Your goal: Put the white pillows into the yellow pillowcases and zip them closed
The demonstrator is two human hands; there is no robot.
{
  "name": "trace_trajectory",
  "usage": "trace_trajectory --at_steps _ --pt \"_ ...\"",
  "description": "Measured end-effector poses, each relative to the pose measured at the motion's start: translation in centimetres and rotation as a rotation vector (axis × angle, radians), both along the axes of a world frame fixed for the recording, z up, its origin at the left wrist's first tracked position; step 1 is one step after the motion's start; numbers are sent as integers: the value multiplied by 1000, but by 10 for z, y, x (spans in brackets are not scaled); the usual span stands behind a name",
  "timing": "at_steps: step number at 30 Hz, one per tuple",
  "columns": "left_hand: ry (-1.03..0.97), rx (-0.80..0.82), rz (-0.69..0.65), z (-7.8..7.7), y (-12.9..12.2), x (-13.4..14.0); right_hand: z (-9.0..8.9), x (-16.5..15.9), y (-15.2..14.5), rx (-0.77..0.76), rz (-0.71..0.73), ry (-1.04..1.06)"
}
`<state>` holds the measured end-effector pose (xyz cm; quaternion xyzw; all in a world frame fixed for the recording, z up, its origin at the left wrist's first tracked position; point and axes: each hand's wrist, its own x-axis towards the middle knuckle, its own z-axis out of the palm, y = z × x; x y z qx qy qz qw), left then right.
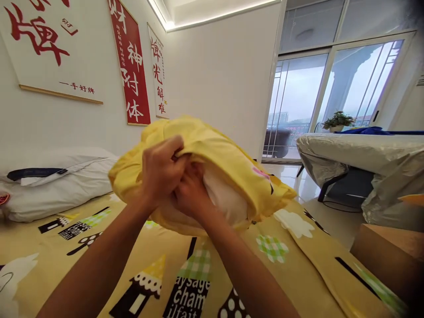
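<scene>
I see the yellow pillowcase (218,143) held above the patterned bedsheet (232,260), white pillow (227,194) showing in its mouth. Forearms angled up and inward, the left hand (163,172) clenches its edge; close against it, the right hand (191,187) meets the opening, its grip hidden from me.

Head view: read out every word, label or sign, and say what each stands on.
"牌", large, left white scroll; characters above cut off, bracketed mark unclear.
"一手好牌", that scroll's foot.
"财神附体", red scroll; side column too small.
"解难", foot of narrow white scroll; upper characters uncertain, fine print too small.
"aysage / cham / ilfait", bedsheet, front print.
"cham", bedsheet, left print; other lines too small.
No readable text on the yellow pillowcase.
</scene>
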<state>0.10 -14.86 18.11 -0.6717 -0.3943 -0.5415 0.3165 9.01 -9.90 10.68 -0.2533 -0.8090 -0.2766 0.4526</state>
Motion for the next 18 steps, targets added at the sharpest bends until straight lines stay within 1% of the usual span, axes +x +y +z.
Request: trace_trajectory --at_steps 1,2,4,5,6,7,8,9,10,11,13,14,16,18 --pt "36 -82 36 -11 16 -6 -12 8 2 20 8 -51" --pt "81 -173 81 -24 31 -12 -30 18 5 25 3 -93" --pt "147 -293 147 -50 51 -20 -72 39 12 -16 -63 -94" --pt "166 -323 171 -60 57 -22 -94 48 16 -57 -130 -26" --pt "175 -334 183 -69 61 -22 -114 56 19 -100 -210 70" --pt "180 -337 192 -75 62 -21 -131 60 22 -139 -286 167" --pt "188 -341 200 -78 62 -18 -143 62 25 -165 -342 242" --pt "201 -345 204 -79 59 -14 -149 60 28 -175 -370 279" --pt "219 -349 203 -78 56 -9 -151 56 29 -171 -368 279" --pt "234 -348 196 -76 51 -3 -149 49 31 -155 -341 253" --pt "221 -324 175 -69 37 10 -136 31 34 -134 -269 186" --pt "203 -301 158 -67 29 15 -127 22 35 -149 -244 161" --pt "181 -250 103 -65 13 20 -113 8 39 -235 -216 121" --pt "215 -214 36 -70 1 13 -107 3 41 -334 -206 93"
